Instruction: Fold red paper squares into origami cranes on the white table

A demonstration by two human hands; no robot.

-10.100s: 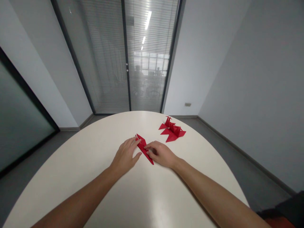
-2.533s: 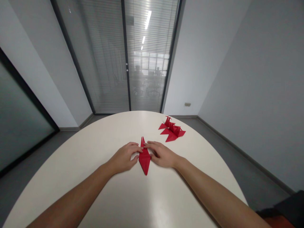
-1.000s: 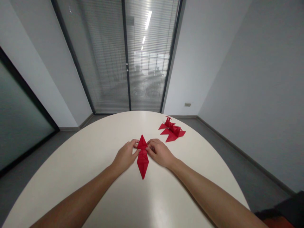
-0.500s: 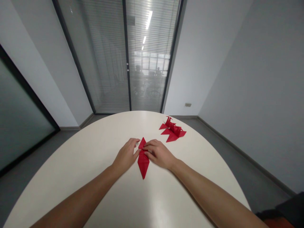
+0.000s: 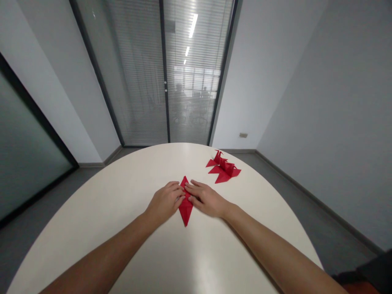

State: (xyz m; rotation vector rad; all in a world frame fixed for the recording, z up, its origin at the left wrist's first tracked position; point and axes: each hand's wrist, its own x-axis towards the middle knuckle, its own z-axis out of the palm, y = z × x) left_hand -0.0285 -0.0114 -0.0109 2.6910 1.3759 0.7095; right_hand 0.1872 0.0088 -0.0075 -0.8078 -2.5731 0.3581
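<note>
A red folded paper (image 5: 185,211), kite-shaped with its point towards me, lies flat on the white round table (image 5: 128,245). My left hand (image 5: 164,203) rests at its left edge, fingers curled with the tips on the paper's upper left flap. My right hand (image 5: 207,200) lies on the right side, its fingers stretched flat across the upper part and pressing it down. The two hands nearly meet over the paper, and its upper tip pokes out between them.
A small heap of finished red paper cranes (image 5: 224,168) sits at the far right of the table. The table's far edge curves round just beyond them. Behind it stand glass doors with blinds (image 5: 165,73) and grey walls.
The paper was turned from slanting to pointing at me, and its upper part was opened wider. Over the last second both hands closed in and flattened its upper flaps.
</note>
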